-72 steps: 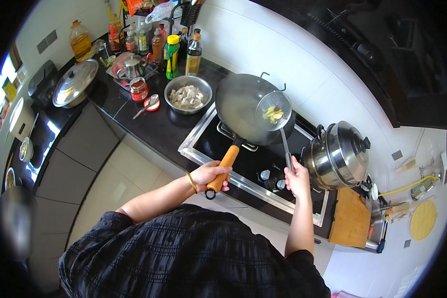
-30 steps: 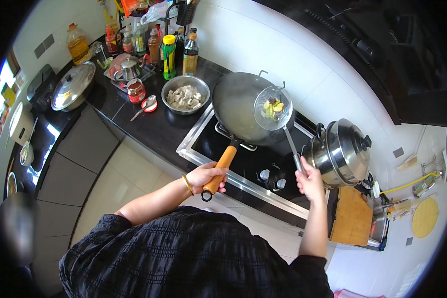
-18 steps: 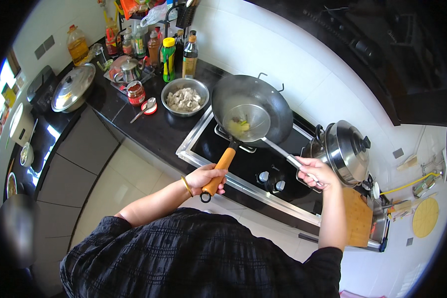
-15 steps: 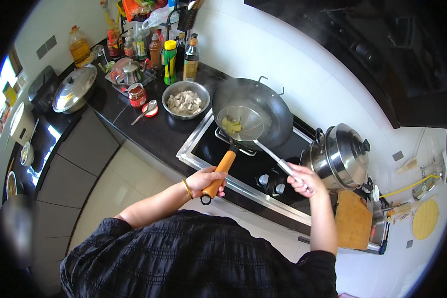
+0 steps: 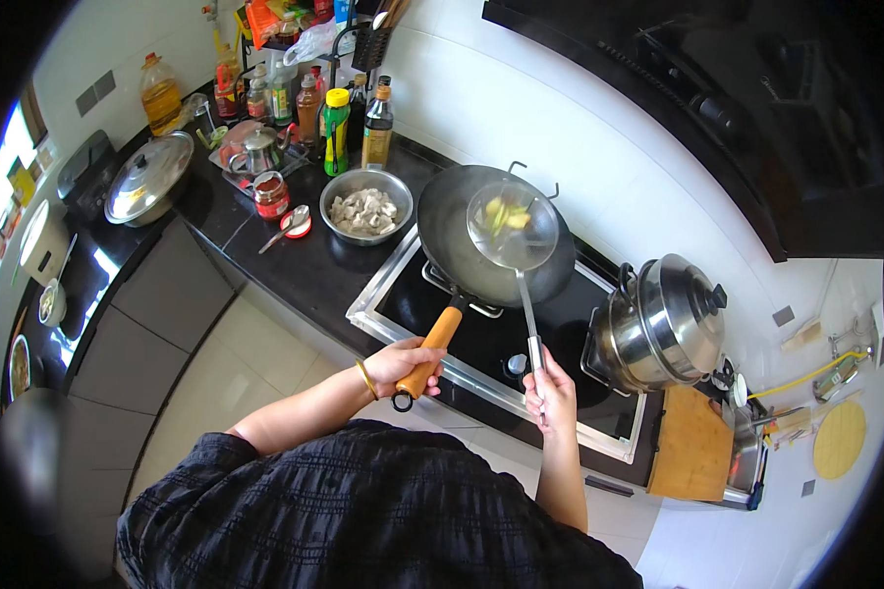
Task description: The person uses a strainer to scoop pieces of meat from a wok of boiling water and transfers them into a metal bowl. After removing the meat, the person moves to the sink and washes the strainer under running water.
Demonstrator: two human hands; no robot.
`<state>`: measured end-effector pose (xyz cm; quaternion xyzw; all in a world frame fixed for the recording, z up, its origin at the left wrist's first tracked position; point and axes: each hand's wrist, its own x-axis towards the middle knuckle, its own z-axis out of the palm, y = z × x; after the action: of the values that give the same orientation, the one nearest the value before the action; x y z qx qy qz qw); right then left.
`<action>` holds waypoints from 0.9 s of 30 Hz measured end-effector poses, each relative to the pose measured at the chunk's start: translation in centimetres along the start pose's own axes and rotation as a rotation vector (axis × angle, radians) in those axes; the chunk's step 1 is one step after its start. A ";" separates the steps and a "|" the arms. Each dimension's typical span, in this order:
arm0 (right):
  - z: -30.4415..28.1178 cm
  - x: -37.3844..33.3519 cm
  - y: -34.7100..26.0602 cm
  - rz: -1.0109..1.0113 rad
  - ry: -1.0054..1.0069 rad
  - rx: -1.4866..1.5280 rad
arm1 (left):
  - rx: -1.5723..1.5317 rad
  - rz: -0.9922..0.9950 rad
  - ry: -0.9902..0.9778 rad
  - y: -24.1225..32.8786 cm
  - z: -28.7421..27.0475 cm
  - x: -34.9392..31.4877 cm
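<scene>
My left hand [image 5: 398,363] is wrapped round the wooden handle [image 5: 440,336] of a dark wok [image 5: 446,221] on the stove. In my right hand [image 5: 552,395] is the long handle of a metal mesh skimmer [image 5: 506,257]. Its round head is over the far right part of the wok, and several yellowish pieces [image 5: 507,214], perhaps ginger, lie in it. Left of the wok, a steel bowl [image 5: 342,228] contains pale chunks of what looks like meat [image 5: 365,210].
A lidded steel steamer pot [image 5: 648,329] stands right of the wok, beside a wooden board [image 5: 690,447]. Sauce bottles [image 5: 376,133], an open red jar [image 5: 271,195] and a spoon [image 5: 287,230] are on the left counter. A dark range hood [image 5: 688,88] overhangs the stove's right side.
My right hand has moved left, and the skimmer's head has swung up and to the right with the yellowish pieces in it. My left hand stays on the wok handle.
</scene>
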<state>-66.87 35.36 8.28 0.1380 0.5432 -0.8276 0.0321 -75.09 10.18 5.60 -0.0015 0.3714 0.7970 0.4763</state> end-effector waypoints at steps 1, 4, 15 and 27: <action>0.0 0.0 0.3 -0.001 0.012 -0.004 | 0.010 -0.001 0.001 0.0 -0.1 -0.1; 0.1 0.0 1.6 -0.056 0.021 0.002 | 0.013 0.001 -0.007 0.0 0.1 -0.1; 1.4 -0.4 3.4 -0.069 0.103 0.039 | 0.013 -0.010 0.017 0.0 0.1 0.0; 4.9 -3.5 -1.4 -0.176 0.078 -0.056 | 0.029 -0.011 0.011 0.2 0.0 0.1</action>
<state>-64.72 31.14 12.25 0.1208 0.5771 -0.8055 -0.0582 -75.31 10.17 5.66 -0.0010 0.3853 0.7889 0.4788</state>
